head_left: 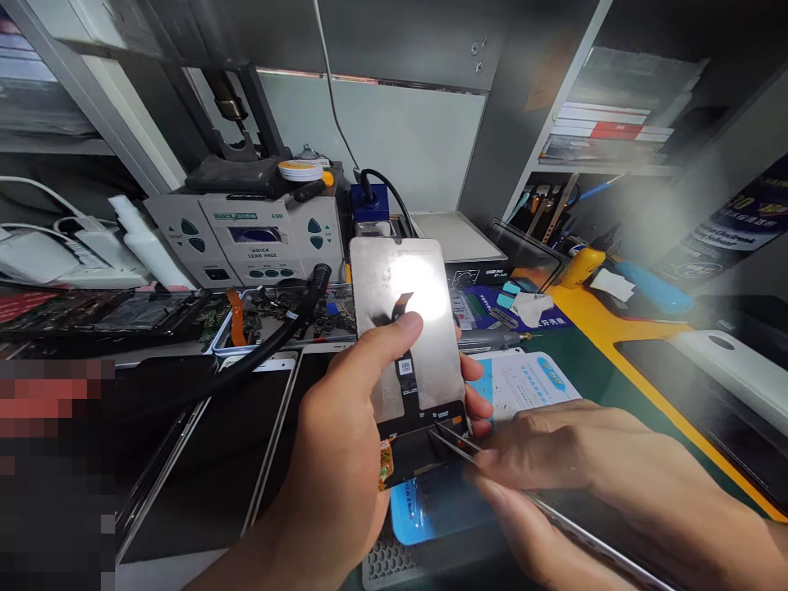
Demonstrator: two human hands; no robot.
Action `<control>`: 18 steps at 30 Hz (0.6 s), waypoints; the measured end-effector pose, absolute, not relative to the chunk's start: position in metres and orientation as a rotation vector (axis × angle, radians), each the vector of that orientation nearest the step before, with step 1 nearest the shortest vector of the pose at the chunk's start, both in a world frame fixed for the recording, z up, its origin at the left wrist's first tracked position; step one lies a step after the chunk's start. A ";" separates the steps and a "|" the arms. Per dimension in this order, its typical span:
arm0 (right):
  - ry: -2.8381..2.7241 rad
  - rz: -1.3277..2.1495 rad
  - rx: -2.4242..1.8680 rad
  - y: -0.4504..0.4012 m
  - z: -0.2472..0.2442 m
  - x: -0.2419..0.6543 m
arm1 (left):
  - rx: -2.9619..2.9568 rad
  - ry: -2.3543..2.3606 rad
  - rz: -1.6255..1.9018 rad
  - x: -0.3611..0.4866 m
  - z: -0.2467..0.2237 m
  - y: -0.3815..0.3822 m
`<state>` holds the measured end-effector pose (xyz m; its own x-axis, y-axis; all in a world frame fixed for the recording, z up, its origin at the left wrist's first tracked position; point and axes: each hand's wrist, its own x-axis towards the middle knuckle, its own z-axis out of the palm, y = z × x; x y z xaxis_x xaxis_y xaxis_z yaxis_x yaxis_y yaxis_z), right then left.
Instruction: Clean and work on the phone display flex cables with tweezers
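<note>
A phone screen (369, 283) is held up in the middle, its silvery back facing me. My left hand (350, 410) is closed around it, thumb pressed on the back beside a black flex cable (406, 369), fingers behind the right edge. In my right hand (547, 460) is a pair of metal tweezers (452, 446), pinched between thumb and fingers. Their tips are at the black lower strip of the screen, slightly apart; whether they grip anything I cannot tell. A small gold and green flex circuit (386, 464) shows at the screen's lower left corner.
Behind the hands stands a hot air station (246, 238) with a black hose (271, 353) curving leftward. A tray (225, 336) of circuit boards sits before it. Dark phone screens (246, 427) lie at left. A blue and white card (533, 379) lies under the hands; a white phone (714, 361) rests at right.
</note>
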<state>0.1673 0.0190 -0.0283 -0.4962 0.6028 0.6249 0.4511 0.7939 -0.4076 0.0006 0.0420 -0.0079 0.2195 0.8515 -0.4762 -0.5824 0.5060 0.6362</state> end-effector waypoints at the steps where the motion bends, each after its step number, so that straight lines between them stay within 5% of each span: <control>1: -2.185 0.242 -0.768 0.019 -0.029 0.168 | 0.353 0.894 1.016 0.001 -0.008 0.042; 18: -2.144 0.137 -0.848 0.016 -0.034 0.169 | 0.396 0.862 1.061 0.005 -0.009 0.040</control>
<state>0.1694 0.0155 -0.0339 -0.4478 0.6143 0.6497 0.5269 0.7684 -0.3634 0.0053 0.0398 -0.0086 0.2130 0.8811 -0.4223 -0.5932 0.4601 0.6606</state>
